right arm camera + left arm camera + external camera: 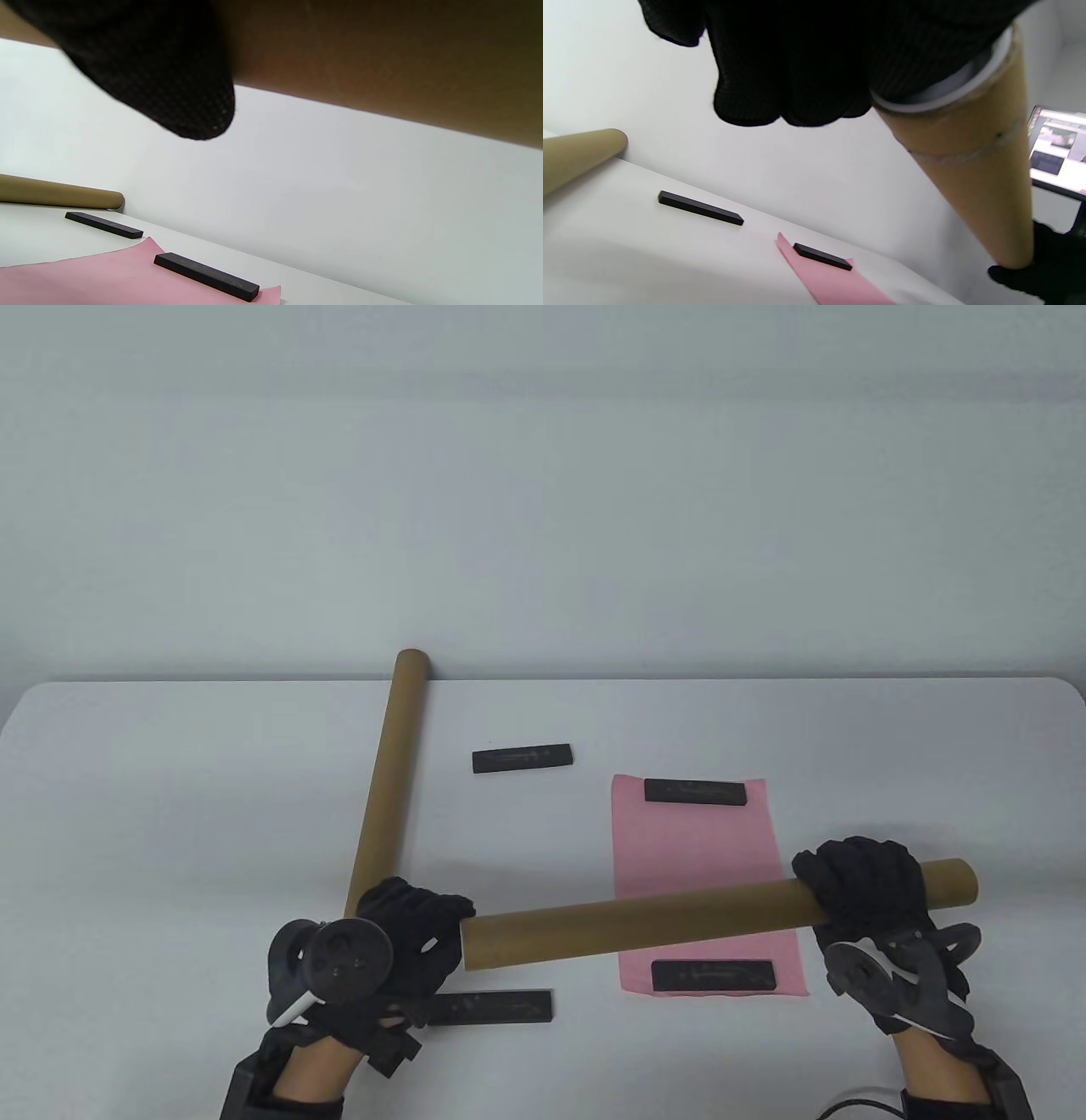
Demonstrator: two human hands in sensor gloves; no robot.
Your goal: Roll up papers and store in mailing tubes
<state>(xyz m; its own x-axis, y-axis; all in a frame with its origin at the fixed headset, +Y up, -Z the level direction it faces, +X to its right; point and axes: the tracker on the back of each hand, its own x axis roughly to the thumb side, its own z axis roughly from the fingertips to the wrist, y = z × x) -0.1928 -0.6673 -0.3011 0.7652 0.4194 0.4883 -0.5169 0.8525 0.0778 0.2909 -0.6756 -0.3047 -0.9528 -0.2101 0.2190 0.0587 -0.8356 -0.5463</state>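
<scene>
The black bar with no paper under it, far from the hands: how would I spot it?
Find the tube lying on the table, reaching the far edge. Just right of it lies the lone bar, on bare white tabletop, while two other bars pin the pink sheet.

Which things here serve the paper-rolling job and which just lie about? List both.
Job:
- long brown cardboard mailing tube, gripped by right hand, left hand at its end
- second brown cardboard tube lying on the table
- flat pink paper sheet
- black bar weights on it

Lying about:
- two spare black bars
- lit screen

Matt brown cardboard tube (645, 923), pink paper (700, 857)
</scene>
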